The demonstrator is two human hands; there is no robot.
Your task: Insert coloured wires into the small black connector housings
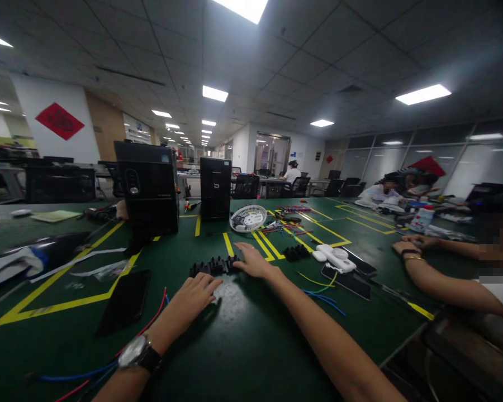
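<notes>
A row of black ridged plastic blocks (213, 266), its exact kind too small to tell, lies on the green table in front of me. My right hand (254, 261) is at its right end, thumb and fingers around that end. Just on the near side of the row's left part rests my left hand (198, 295), fingers loosely stretched and fingertips close against the blocks. Whether they touch is unclear. Red and blue wires (104, 368) pass by my left wrist, which wears a watch.
Two black computer towers (216, 190) stand behind, beside a white basket (248, 218) and loose wires (291, 226). More black blocks (297, 253), a white device (335, 257) and phones lie rightward. A dark tablet (124, 301) sits left. Another person's arms (427, 268) rest at right.
</notes>
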